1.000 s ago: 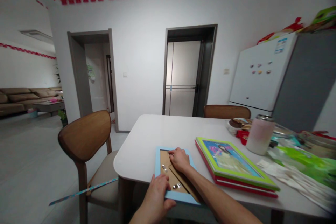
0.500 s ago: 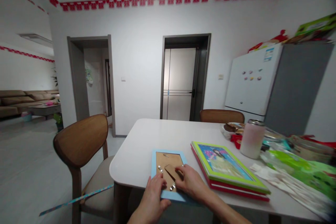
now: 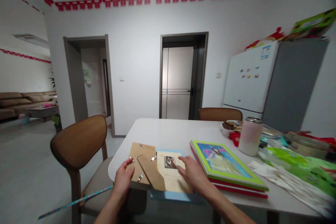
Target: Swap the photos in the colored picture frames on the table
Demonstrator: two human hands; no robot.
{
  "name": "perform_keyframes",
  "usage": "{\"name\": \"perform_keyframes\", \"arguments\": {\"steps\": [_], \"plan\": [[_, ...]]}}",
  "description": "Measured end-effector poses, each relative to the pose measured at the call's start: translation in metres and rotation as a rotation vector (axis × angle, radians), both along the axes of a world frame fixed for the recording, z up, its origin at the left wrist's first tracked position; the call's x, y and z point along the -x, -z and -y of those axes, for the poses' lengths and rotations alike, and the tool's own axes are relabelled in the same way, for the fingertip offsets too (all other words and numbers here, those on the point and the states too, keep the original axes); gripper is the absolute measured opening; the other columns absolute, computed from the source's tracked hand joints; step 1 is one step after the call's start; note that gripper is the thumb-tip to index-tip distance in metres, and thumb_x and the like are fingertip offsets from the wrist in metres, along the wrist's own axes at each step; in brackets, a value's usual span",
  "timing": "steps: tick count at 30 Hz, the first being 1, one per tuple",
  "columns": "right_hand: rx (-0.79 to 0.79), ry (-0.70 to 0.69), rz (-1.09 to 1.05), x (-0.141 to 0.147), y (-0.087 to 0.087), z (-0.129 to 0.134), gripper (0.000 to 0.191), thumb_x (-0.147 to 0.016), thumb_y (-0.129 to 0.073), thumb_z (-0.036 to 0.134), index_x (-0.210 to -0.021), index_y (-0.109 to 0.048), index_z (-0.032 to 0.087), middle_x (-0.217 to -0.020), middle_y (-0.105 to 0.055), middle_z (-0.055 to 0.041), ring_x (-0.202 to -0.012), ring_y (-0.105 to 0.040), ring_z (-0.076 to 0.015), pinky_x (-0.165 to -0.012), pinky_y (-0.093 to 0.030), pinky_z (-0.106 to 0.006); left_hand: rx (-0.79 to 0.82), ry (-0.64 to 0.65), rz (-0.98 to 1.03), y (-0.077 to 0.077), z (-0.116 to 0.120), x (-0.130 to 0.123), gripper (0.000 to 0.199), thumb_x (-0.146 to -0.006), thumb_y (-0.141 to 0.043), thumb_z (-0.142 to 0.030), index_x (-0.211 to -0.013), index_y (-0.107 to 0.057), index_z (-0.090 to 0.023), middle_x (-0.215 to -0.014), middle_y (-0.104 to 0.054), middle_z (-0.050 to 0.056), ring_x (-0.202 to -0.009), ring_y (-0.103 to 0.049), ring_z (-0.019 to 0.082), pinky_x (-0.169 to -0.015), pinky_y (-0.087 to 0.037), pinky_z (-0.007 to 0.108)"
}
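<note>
My left hand point(image 3: 123, 178) grips the left edge of a brown picture frame backing board point(image 3: 144, 151), with thumb and fingers at its side. Metal clips and a slanted brown stand flap point(image 3: 151, 173) are on the board. To its right lies the light blue picture frame point(image 3: 174, 196), back side up, partly covered by the board's flap. Inside the frame shows a cream sheet point(image 3: 164, 178) with a small picture point(image 3: 170, 162) printed on it. My right hand point(image 3: 195, 175) hovers over or touches the sheet's right side, its fingers apart and holding nothing.
Right of the frame, a green picture frame point(image 3: 223, 162) rests on a red one point(image 3: 241, 191). Farther right are a pink and white tumbler point(image 3: 250, 136), white cloth point(image 3: 283, 182) and green plastic packaging point(image 3: 301, 171). A wooden chair point(image 3: 81, 143) stands at the table's left.
The backing board has come out of the blue frame and moved left with my left hand, uncovering the cream sheet. My right hand has let go of the stand flap and opened.
</note>
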State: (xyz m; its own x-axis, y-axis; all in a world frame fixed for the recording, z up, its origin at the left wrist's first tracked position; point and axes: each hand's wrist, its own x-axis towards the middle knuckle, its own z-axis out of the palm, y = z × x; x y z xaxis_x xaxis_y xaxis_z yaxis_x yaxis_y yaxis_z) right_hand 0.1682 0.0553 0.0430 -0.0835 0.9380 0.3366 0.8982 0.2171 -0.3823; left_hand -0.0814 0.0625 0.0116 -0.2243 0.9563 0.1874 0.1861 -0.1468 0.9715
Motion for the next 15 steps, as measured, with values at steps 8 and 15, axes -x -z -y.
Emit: {"name": "perform_keyframes", "arguments": {"steps": [8, 15], "plan": [[0.130, 0.176, 0.073, -0.027, 0.033, -0.013, 0.050, -0.067, -0.042, 0.014, -0.115, -0.042, 0.000, -0.097, -0.059, -0.0208, -0.091, -0.055, -0.0253, -0.078, -0.038, -0.032, 0.029, -0.122, -0.276, 0.017, -0.008, 0.043, 0.032, -0.065, -0.053, -0.014, -0.096, -0.052, -0.014, -0.098, -0.060, 0.007, -0.095, -0.055, 0.020, -0.084, -0.039, 0.030], [0.284, 0.184, -0.678, -0.025, 0.013, -0.007, 0.062, -0.058, -0.050, 0.021, -0.117, -0.040, 0.003, -0.095, -0.062, -0.0149, -0.071, -0.061, -0.0186, -0.062, -0.045, -0.025, -0.105, -0.111, -0.491, 0.012, 0.003, 0.000, 0.044, -0.062, -0.049, -0.009, -0.106, -0.049, -0.010, -0.120, -0.046, 0.012, -0.115, -0.036, 0.021, -0.099, -0.022, 0.032]]}}
